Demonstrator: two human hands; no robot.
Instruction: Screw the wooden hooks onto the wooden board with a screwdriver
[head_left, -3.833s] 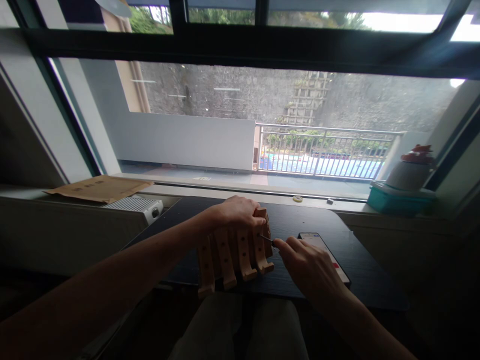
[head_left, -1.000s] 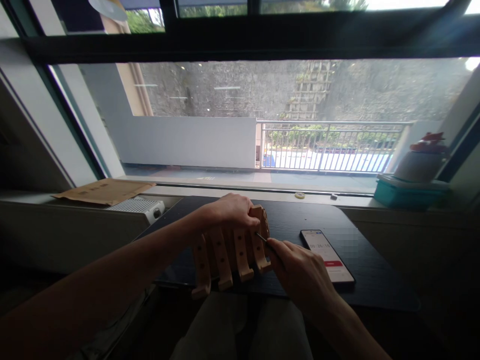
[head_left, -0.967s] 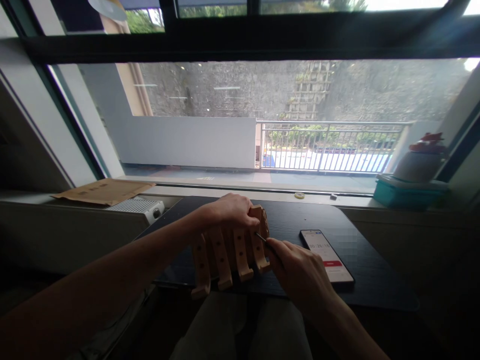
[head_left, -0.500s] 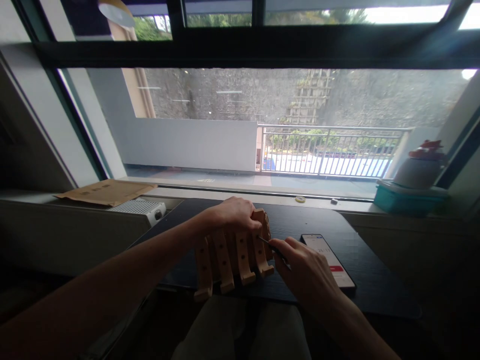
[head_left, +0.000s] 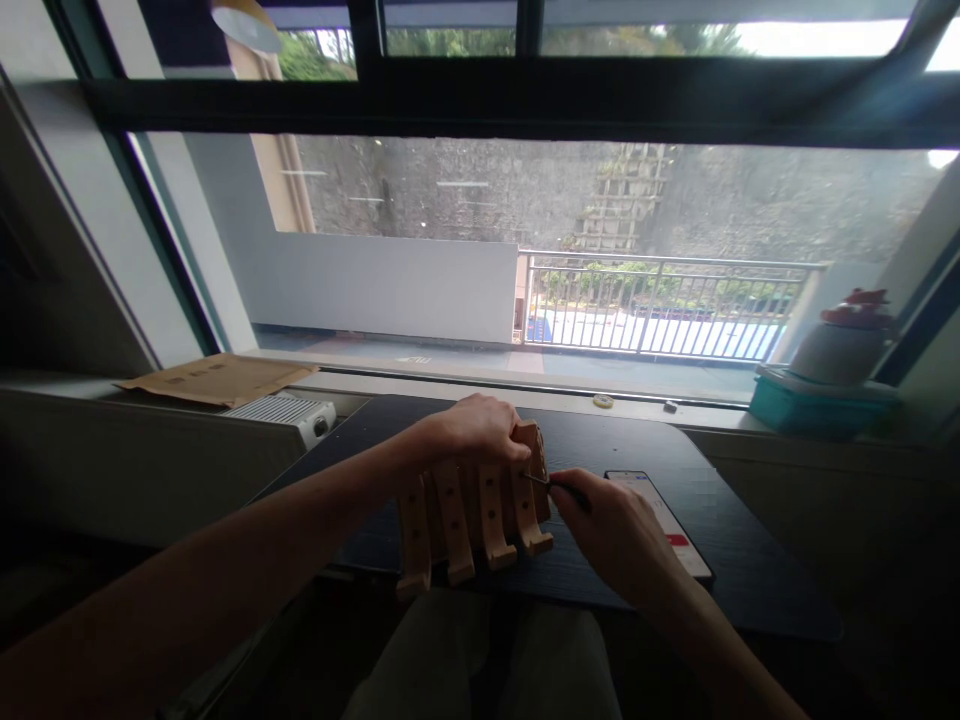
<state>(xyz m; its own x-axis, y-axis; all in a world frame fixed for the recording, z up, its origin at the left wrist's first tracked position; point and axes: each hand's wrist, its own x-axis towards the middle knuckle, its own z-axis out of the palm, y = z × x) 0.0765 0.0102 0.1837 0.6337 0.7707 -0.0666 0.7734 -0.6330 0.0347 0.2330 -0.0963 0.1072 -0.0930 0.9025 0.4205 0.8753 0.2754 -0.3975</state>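
My left hand (head_left: 484, 428) is closed over the upper edge of a light-brown wooden rack (head_left: 491, 512), gripping it at the top right. Several slats with round dark holes run down its front, each ending in a hook-like curved foot. The rack is tilted near the front of the table. My right hand (head_left: 619, 525) is closed around the dark handle of a small screwdriver (head_left: 538, 481). Its thin metal shaft points left, and the tip meets the rightmost slat near an upper hole. Whether a screw sits there is too small to tell.
The dark table (head_left: 757, 560) carries a phone (head_left: 679, 541) to the right of my right hand. On the windowsill are a roll of tape (head_left: 602, 401), a small grey object (head_left: 670, 407) and a teal box (head_left: 795, 405). A brown envelope (head_left: 217, 378) lies left above a white heater (head_left: 300, 415).
The screwdriver has turned slightly in my right hand, its handle now lying flatter. The rack and both hands sit slightly further right in view, as the camera shifted a little.
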